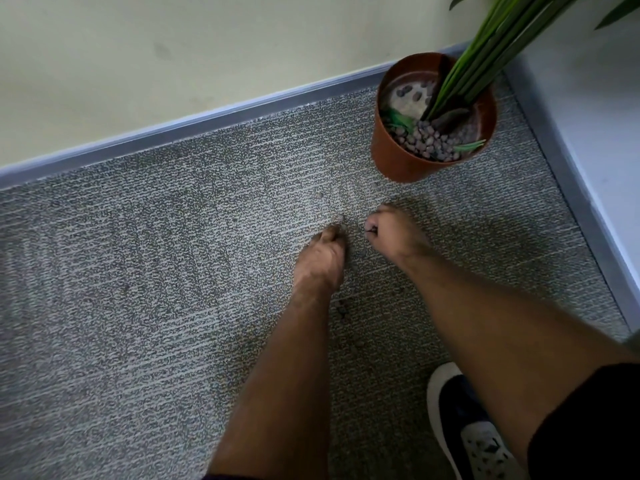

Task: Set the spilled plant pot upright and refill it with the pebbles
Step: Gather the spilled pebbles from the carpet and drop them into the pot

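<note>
Head view, upper right of the frame: I see the one round terracotta-orange plastic plant pot (412, 161) already upright on the grey loop-pile carpet floor (138, 289), in the corner, its green stalks (485, 53) rising from it. Small brown-grey pebbles (427, 143) cover only the near part of its surface; pale bare filler shows behind, so by my reckoning refilling is partway. About five stray pebbles (341, 311) remain on the carpet. Two hands work mid-frame: my left hand (325, 254) pinches at a pebble, and my right hand (391, 230) is clenched, presumably around gathered pebbles.
</note>
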